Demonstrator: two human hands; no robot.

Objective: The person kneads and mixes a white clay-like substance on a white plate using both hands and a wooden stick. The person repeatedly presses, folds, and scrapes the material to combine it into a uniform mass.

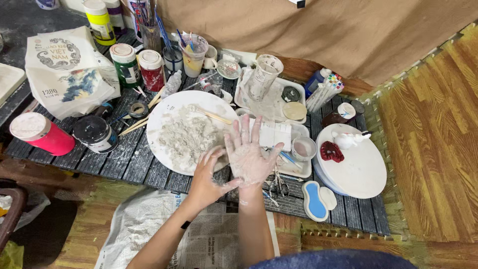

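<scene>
Over slatted table [124, 164], right hand [249, 154] spread flat, left hand [208, 179] rubbing it

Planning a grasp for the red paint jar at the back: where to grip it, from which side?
Grip the red paint jar around its white lid, coming straight down from above. It stands upright, with a green jar close on one side and a small bottle on the other, so side approaches look cramped; the top is free.

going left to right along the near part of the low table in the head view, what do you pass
pink jar → black-lidded jar → white plate of pale clay → left hand → right hand → small grey cup → round white board
</scene>
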